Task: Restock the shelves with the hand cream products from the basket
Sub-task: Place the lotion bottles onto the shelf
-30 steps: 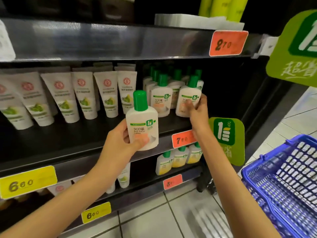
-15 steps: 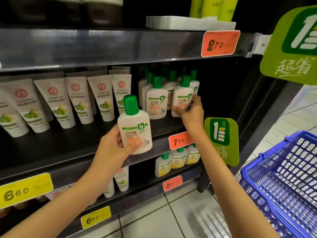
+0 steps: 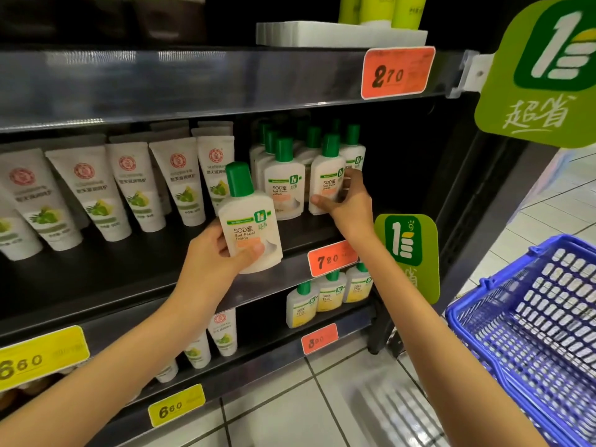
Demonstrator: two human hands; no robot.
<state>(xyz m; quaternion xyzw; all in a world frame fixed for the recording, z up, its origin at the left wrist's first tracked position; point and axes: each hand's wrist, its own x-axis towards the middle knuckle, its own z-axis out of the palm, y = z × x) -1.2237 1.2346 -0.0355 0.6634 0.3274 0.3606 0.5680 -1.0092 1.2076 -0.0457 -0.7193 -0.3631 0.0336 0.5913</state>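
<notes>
Head view: the left hand gripped a bottle near its base, thumb across the label, holding it slightly tilted before the shelf edge. The right hand curled thumb and fingers around a second bottle, which stood front right in the bottle group on that shelf. Tubes stood to their left. The basket was at lower right.

Two slender bare forearms, a left hand and right hand, short plain fingernails.
</notes>
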